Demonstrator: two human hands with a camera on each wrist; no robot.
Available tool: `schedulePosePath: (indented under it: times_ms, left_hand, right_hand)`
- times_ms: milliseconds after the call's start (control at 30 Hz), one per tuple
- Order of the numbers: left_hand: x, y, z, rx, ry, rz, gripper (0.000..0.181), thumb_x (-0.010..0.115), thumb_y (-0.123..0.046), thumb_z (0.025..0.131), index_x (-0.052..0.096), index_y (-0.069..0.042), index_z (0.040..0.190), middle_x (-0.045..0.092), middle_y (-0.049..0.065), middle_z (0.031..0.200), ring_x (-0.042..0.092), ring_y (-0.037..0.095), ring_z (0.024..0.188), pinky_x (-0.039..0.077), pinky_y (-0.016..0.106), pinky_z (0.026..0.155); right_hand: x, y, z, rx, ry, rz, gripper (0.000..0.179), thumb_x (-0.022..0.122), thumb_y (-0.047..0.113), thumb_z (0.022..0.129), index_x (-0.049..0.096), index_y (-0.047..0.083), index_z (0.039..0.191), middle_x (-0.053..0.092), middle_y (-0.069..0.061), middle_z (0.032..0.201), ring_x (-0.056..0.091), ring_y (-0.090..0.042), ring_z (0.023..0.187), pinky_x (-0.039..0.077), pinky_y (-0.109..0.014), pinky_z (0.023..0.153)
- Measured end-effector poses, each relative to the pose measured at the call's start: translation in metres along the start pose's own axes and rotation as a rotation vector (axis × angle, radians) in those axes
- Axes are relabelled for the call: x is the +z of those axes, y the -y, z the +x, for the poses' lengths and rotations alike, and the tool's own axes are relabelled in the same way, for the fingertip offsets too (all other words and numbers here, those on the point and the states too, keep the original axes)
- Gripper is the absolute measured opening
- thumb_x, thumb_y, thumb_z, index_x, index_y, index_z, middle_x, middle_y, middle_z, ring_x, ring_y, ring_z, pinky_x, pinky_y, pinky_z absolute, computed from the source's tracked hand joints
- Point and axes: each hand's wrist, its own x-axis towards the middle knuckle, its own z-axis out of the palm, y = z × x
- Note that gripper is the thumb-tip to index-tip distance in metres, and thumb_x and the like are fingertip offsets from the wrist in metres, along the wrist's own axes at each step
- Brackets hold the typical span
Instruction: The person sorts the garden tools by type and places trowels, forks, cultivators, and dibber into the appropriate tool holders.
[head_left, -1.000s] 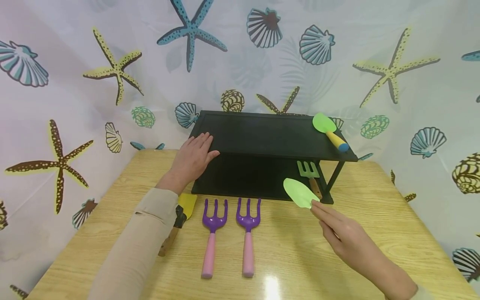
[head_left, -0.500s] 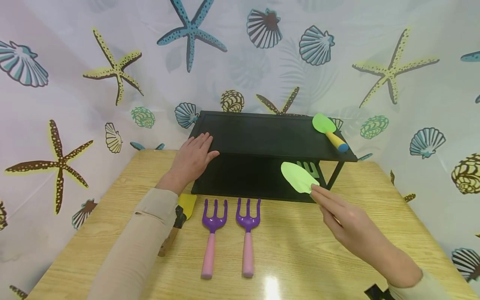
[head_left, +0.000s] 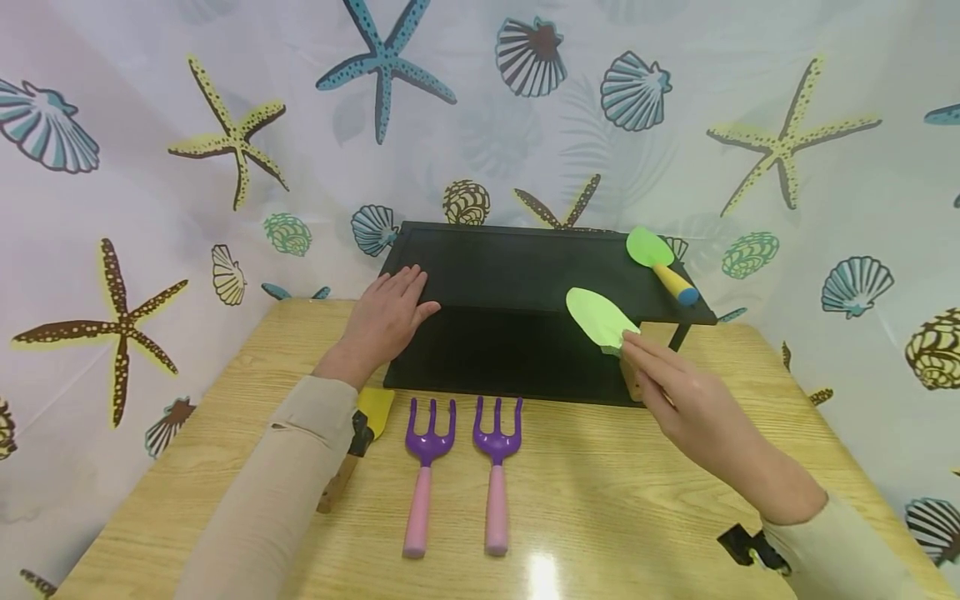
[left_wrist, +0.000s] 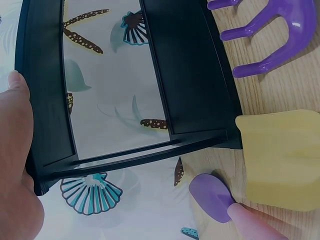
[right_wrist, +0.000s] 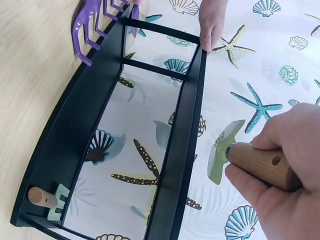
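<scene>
My right hand (head_left: 697, 408) grips a light-green trowel (head_left: 596, 317) by its wooden handle (right_wrist: 265, 162). In the head view its blade overlaps the front edge of a black two-tier shelf (head_left: 480, 267), toward the right. My left hand (head_left: 386, 321) rests on the left end of the shelf's top board, fingers extended and thumb out to the side. Another green trowel (head_left: 648, 247), with a yellow and blue handle, lies at the top board's right end. On the lower tier, a green hand fork (right_wrist: 60, 202) is mostly hidden in the head view behind the held trowel.
Two purple hand forks (head_left: 429, 442) with pink handles lie before the shelf. Left of them is a yellow spade (head_left: 375, 407), partly covered by my left arm. The left wrist view also shows a purple trowel (left_wrist: 210, 197). A patterned curtain (head_left: 300, 67) hangs behind the table.
My right hand has raised the light-green trowel from in front of the lower tier to the level of the top board's front edge. My left hand has stayed in place.
</scene>
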Motion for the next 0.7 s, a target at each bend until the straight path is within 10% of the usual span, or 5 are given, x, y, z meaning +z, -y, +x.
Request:
schedulePosePath:
  times_ms: [200, 700]
  left_hand:
    - [0.0, 0.0, 0.0, 0.003, 0.0, 0.006, 0.071, 0.032, -0.052, 0.104, 0.024, -0.006, 0.157, 0.026, 0.013, 0.164, 0.021, 0.029, 0.153, 0.015, 0.045, 0.127]
    - [0.001, 0.001, 0.0, 0.005, -0.017, 0.012, 0.071, 0.032, -0.052, 0.104, 0.025, -0.005, 0.157, 0.027, 0.013, 0.164, 0.022, 0.029, 0.153, 0.016, 0.045, 0.127]
  right_hand:
    - [0.004, -0.013, 0.016, 0.012, -0.008, -0.034, 0.044, 0.069, -0.014, 0.08, 0.063, -0.01, 0.124, 0.063, -0.025, 0.131, 0.067, -0.039, 0.112, 0.057, -0.028, 0.07]
    - [0.017, -0.034, 0.054, 0.099, 0.056, -0.003, 0.031, 0.057, -0.01, 0.091, 0.063, -0.011, 0.122, 0.06, -0.029, 0.133, 0.065, -0.042, 0.114, 0.061, -0.044, 0.074]
